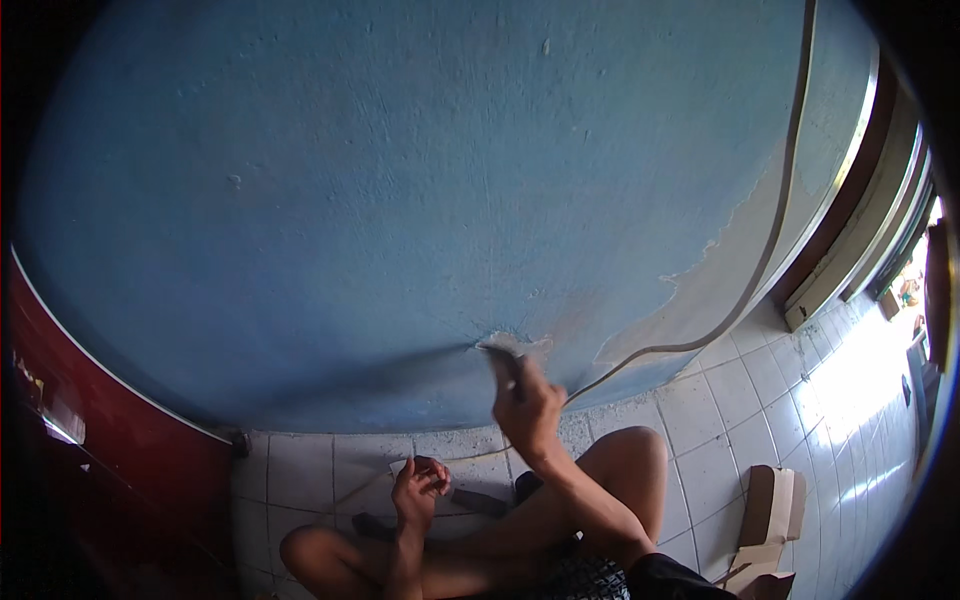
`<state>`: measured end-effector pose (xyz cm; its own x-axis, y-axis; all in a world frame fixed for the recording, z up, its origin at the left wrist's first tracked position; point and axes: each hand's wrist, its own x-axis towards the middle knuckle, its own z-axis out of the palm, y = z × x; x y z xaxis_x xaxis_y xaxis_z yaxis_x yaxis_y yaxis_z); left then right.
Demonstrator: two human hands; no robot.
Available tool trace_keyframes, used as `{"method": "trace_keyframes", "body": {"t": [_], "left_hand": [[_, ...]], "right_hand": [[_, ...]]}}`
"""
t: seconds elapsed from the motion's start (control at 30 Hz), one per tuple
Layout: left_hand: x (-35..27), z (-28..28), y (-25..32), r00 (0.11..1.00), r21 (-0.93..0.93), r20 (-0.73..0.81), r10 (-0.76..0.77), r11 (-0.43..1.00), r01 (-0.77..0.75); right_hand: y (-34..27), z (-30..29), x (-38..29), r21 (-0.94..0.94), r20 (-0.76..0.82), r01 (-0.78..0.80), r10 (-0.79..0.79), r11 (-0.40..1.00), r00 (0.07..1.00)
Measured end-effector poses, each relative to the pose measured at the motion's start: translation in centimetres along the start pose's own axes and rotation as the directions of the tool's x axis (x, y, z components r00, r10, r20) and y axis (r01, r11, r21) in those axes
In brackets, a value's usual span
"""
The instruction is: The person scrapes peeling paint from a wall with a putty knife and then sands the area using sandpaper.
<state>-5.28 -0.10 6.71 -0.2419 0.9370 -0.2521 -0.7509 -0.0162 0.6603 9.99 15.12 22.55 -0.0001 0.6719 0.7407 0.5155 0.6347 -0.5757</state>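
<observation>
My right hand (529, 412) grips a dark flat scraper (501, 358), blurred, its tip against the blue painted wall (375, 225). Around the tip is a small bare patch (534, 346) where the paint has come off, with a ragged pale rim. The scraper's handle is mostly hidden by my fingers. Over my crossed legs (487, 551), my left hand (417, 491) is raised with its fingers loosely bent and apart, and I see nothing held in it. A small white piece (396, 468) shows just behind the left hand. A dark grey strip (480, 501) lies near my legs.
A pale cable (776, 214) runs down the wall's right side and across the tiled floor (300, 469). It crosses a larger bare area (652, 326). Torn cardboard (769, 510) lies at right. A glossy red panel (150, 457) stands at left. Crumbs (574, 427) line the wall's foot.
</observation>
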Motion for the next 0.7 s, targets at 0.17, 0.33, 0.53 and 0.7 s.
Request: {"method": "trace_keyframes", "body": {"t": [0.17,0.33,0.53,0.7], "left_hand": [[0.4,-0.1,0.0,1.000,0.027,-0.007,-0.004,1.000,0.004],[0.9,1.0,-0.1,1.000,0.045,0.015,-0.008,0.999,0.007],[-0.9,-0.4,-0.9,0.999,0.040,0.009,-0.051,0.998,0.050],[0.0,-0.1,-0.7,0.999,0.060,-0.038,-0.017,0.998,0.019]], "right_hand": [[0.1,-1.3,2.4,-0.016,-0.128,0.008,-0.010,1.000,0.992],[1.0,-0.5,1.0,0.068,-0.084,0.041,-0.035,0.997,0.996],[0.3,-3.1,3.5,0.053,-0.063,-0.093,0.096,0.994,0.993],[1.3,-0.6,0.9,0.084,-0.064,0.017,-0.012,0.996,0.998]]}}
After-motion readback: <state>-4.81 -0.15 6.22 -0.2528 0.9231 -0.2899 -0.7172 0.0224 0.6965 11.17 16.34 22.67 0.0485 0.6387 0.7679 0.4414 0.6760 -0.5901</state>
